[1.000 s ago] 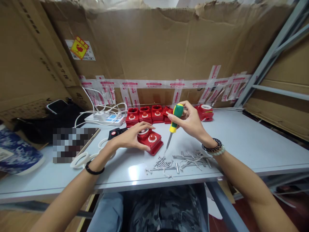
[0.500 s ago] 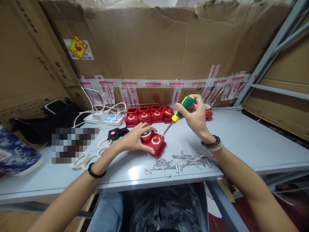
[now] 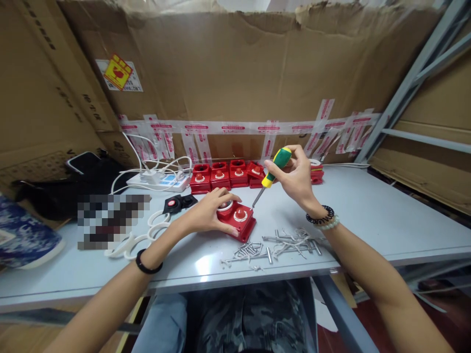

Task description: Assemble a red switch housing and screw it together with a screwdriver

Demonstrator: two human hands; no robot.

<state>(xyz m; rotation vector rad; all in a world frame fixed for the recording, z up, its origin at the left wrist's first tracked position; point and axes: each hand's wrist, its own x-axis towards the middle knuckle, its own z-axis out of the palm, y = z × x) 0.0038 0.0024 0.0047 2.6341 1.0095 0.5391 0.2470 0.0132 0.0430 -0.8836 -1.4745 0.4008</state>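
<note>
My left hand grips a red box-shaped housing with a red dome in a white ring on top, thumb on the near side and fingers over a second round part. The housing rests on the table. Between the thumb and fingers of my right hand is a screwdriver with a green and yellow handle. Its shaft slants down to the housing's far right corner; whether the tip touches a screw is too small to tell. Loose screws lie in front of the housing, beside a pile of metal pins and white strings.
Several similar red housings line the back, beside a white power strip with cables. White rings and black parts lie left of my left hand. A cardboard box walls off the back; a metal shelf frame stands right.
The red housing has shifted and turned slightly to the right under my left hand. My right hand and the screwdriver handle have moved slightly, with the tip still at the corner.
</note>
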